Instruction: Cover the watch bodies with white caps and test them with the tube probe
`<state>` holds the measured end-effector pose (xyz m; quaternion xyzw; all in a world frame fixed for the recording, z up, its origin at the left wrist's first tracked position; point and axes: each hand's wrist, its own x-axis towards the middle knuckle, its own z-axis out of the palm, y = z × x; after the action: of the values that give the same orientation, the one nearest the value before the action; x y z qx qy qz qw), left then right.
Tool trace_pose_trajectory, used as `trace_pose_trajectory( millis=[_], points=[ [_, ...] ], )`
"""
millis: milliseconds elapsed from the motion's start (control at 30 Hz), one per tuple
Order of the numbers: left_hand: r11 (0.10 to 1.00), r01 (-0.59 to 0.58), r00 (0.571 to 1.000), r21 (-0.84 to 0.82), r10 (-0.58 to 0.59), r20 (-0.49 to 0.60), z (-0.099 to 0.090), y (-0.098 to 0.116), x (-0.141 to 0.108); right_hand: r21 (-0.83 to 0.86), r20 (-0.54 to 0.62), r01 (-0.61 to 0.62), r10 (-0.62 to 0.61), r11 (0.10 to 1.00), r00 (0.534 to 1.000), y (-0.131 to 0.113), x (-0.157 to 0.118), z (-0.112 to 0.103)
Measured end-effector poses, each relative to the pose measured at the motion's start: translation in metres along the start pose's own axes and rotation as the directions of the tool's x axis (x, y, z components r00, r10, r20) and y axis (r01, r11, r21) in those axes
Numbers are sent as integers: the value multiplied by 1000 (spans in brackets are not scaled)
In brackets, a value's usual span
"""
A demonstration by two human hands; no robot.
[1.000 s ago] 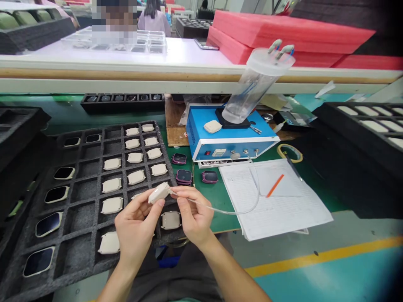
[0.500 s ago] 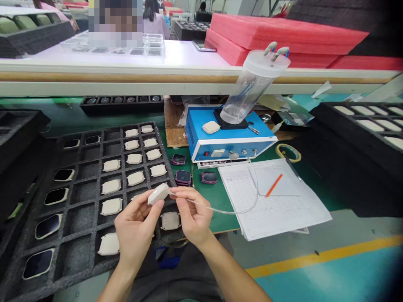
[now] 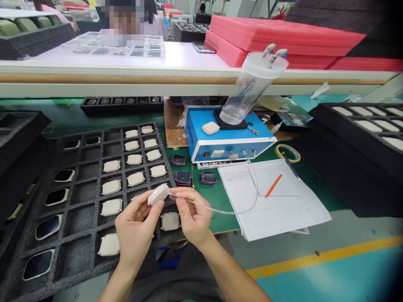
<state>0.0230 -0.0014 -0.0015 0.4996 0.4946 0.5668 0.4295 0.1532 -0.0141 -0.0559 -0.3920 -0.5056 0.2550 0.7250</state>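
Note:
A cream watch case (image 3: pixel 158 194) is pinched between the thumb and fingers of my left hand (image 3: pixel 137 224). My right hand (image 3: pixel 195 216) grips the end of a thin clear tube (image 3: pixel 226 212), whose tip meets the right edge of the case. From there the tube curves over the papers (image 3: pixel 273 201) up to the front of a blue box (image 3: pixel 231 140). Another cream case (image 3: pixel 210 128) lies on the box, beside a tilted clear cylinder (image 3: pixel 248 92). Under and left of my hands is a dark foam tray (image 3: pixel 75 226) with several cream cases and dark-faced ones.
Several purple watch cases (image 3: pixel 183 177) lie on the green mat. A tape roll (image 3: pixel 288 153) and a pen are near the papers. Dark trays flank both sides. A raised shelf (image 3: pixel 126 89) with red foam (image 3: pixel 283 35) crosses the back; people sit beyond it.
Both hands keep nearly the same pose on the case and tube. Beyond the shelf, the blurred person has shifted slightly to the right and down.

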Motion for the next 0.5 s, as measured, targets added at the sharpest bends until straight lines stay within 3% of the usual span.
trace_pose_trajectory(
  millis=[500],
  points=[
    [1000,7,1000,-13,-7,8,1,0,1,-7,1,-4,4,1000,1000,-1,1,0]
  ],
)
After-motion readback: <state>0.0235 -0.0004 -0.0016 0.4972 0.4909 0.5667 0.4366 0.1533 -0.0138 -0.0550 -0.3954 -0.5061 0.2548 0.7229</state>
